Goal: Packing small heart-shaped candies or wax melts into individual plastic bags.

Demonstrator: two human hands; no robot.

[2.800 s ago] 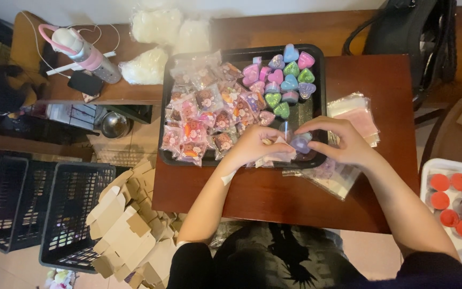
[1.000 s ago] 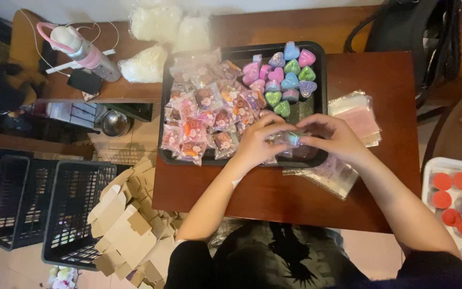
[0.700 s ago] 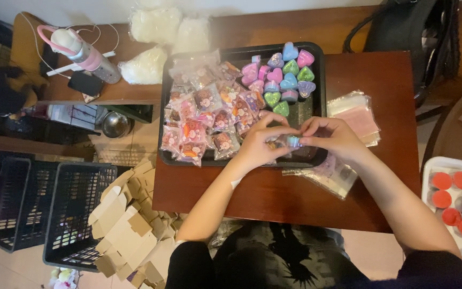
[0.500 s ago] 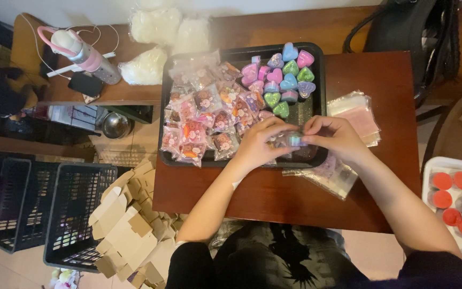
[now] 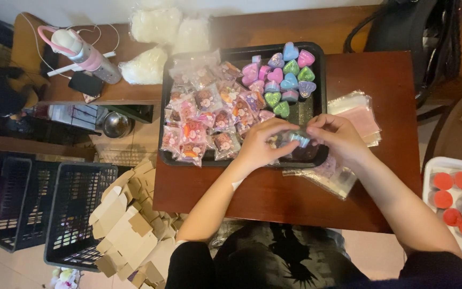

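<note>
Head view, looking down: the dark reddish-brown wooden table (image 5: pixel 295 198) spreads under and before both hands, and on it, just beyond the fingers, lies the black rectangular plastic tray (image 5: pixel 319 75). Two dark plastic crates (image 5: pixel 54 214) stand on the floor well to the left of the left hand (image 5: pixel 263 144), with a heap of flat cardboard box blanks (image 5: pixel 129 225) between them and the table. Ahead and left of that hand, the tray holds a spread of small clear bags with pink and orange contents (image 5: pixel 204 123); straight ahead sits a cluster of heart-shaped tins in pink, blue, green and purple (image 5: pixel 284 80). A stack of empty clear plastic sleeves (image 5: pixel 359 118) lies just beyond the right hand (image 5: pixel 338 136), more under its wrist. Both hands meet over the tray's near edge, fingertips pinched closed around one small clear-wrapped blue item (image 5: pixel 298 138) held between them.
</note>
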